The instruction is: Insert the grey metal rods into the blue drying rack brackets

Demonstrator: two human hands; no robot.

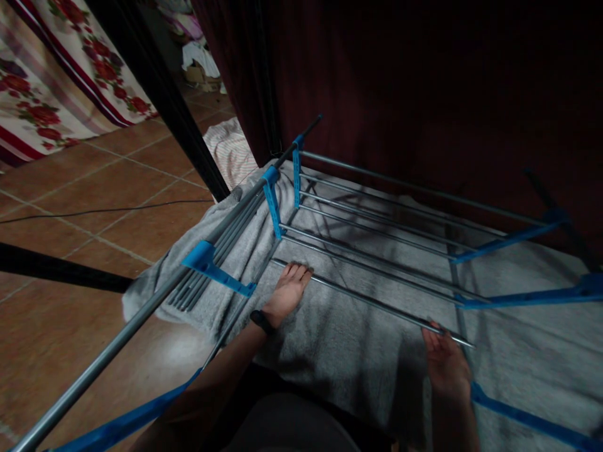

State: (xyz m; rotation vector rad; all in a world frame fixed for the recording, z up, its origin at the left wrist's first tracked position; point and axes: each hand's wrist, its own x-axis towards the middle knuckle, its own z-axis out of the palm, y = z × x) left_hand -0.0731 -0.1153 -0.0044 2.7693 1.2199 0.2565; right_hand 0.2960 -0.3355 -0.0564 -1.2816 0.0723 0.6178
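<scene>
A loose metal tube (367,300) lies crosswise in front of me, above the grey blanket. My left hand (288,290) has its fingers closed over the tube near its left end; a dark band circles that wrist. Near the tube's right end, my right hand (445,355) holds it from below, fingers curled around it. Beyond the tube stands a partly built rack of metal bars (377,254) joined by blue plastic brackets (273,202). The nearest left bracket (207,270) hangs from a long side pole (122,342), with no crossbar seen in it.
Several loose tubes (223,245) lie on the grey blanket (330,358) at left, behind the side pole. Black posts (174,107) and a dark red curtain (358,94) border the space. A thin cable (108,210) crosses the tiled floor (127,235).
</scene>
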